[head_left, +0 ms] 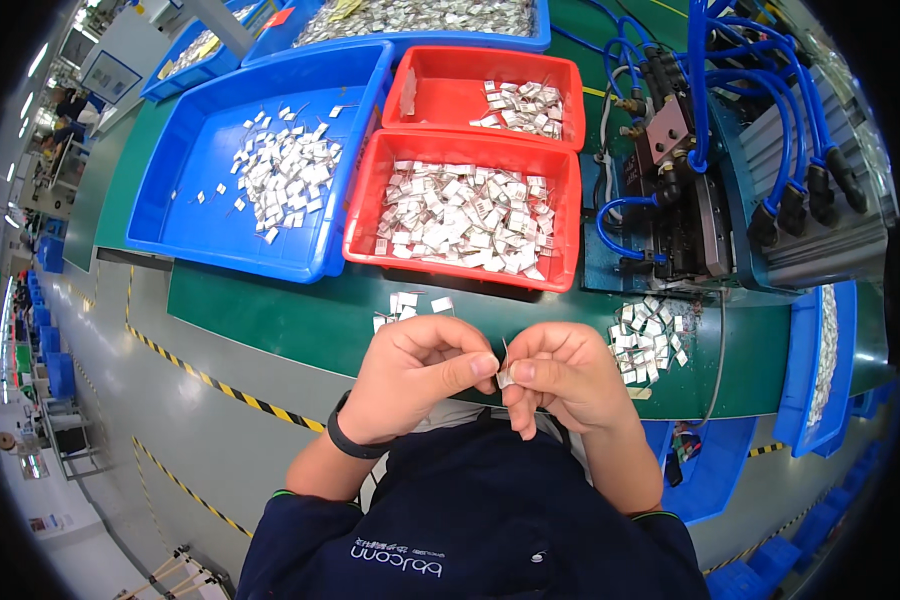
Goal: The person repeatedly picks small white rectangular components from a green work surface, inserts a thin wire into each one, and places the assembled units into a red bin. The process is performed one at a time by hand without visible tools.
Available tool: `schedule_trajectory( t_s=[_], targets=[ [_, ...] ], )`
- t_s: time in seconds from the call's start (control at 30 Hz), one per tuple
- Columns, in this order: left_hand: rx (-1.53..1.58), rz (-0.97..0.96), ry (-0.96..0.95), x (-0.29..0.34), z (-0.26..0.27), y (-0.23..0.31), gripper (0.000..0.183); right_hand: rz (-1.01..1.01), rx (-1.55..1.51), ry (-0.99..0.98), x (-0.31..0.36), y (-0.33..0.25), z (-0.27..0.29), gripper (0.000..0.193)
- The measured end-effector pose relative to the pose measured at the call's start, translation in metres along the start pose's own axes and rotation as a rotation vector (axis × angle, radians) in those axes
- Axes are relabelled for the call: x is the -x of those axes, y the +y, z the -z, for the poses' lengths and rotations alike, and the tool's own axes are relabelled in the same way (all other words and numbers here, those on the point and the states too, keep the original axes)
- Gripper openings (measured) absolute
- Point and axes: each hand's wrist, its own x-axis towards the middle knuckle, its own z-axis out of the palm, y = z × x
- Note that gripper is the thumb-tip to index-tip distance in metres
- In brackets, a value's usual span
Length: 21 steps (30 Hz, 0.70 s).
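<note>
In front of my body, over the table's near edge, both hands meet at one small white rectangular part with thin wire leads (504, 379). My right hand (565, 375) is closed, pinching this part between thumb and fingers, and a thin lead sticks up beside the thumb. My left hand (425, 365) is closed too, thumb against forefinger at the part's left side; its fingertips partly hide what they grip. Just beyond the left hand lies a small group of similar white parts (404, 304). A larger loose pile of them (646, 345) is to the right of my right hand.
Past my hands, two red bins (566, 270) and a large blue bin (170, 225) hold many white parts on the green table (245, 310). At right stands a machine (675, 190) with blue air hoses. Another blue bin (843, 375) hangs beyond the right edge.
</note>
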Motion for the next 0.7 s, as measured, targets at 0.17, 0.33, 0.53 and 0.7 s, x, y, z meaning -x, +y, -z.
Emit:
schedule_trajectory(
  t_s=[0.17, 0.33, 0.53, 0.7],
  targets=[
    [-0.039, 0.083, -0.147, -0.004, 0.008, 0.008, 0.008, -0.08, -0.022, -0.057, 0.003, -0.001, 0.003, 0.014],
    [0.12, -0.09, -0.091, -0.009, 0.01, 0.012, 0.007, -0.054, -0.032, -0.054, 0.004, -0.001, 0.005, 0.012],
    [-0.239, -0.186, 0.07, -0.001, -0.002, 0.013, 0.01, 0.055, -0.101, -0.01, 0.001, 0.001, 0.005, 0.008],
    [-0.245, -0.13, 0.034, 0.007, -0.014, 0.002, 0.014, 0.104, -0.052, 0.014, -0.001, 0.003, 0.002, 0.008]
  ],
)
